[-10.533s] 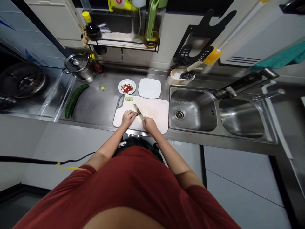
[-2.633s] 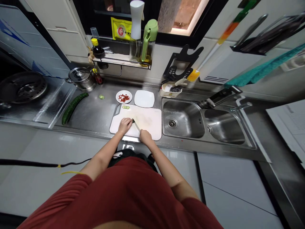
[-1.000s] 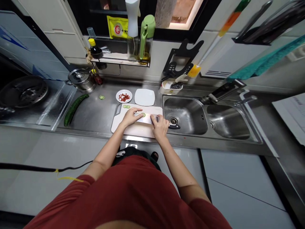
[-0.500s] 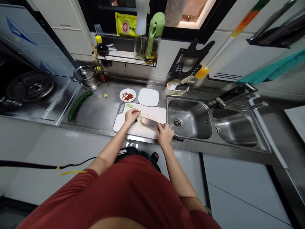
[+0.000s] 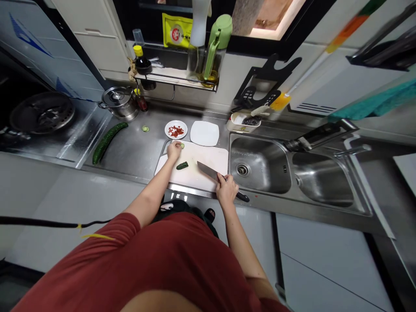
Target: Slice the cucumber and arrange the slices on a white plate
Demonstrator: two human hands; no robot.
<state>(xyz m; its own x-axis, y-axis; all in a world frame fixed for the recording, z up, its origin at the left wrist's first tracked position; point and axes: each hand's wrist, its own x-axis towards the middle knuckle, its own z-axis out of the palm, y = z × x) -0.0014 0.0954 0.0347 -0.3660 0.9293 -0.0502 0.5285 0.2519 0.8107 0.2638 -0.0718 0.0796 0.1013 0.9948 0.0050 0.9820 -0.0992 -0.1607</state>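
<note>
Steel kitchen knife [image 5: 208, 171] sits gripped in my right hand [image 5: 226, 189], blade pointing forward-left over a white cutting board [image 5: 208, 156]; ahead of it, I can't tell whether my curled left hand [image 5: 174, 151] holds anything.

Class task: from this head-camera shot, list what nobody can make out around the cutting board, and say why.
Head view:
What lies under the left hand: the hand covers it.
Handle of the kitchen knife: the right hand covers part of it.
Red pieces on the plate: too small to identify.
Dark contents of the small tub: too small to identify.
White bottle: top cut off by the upper edge.
</note>
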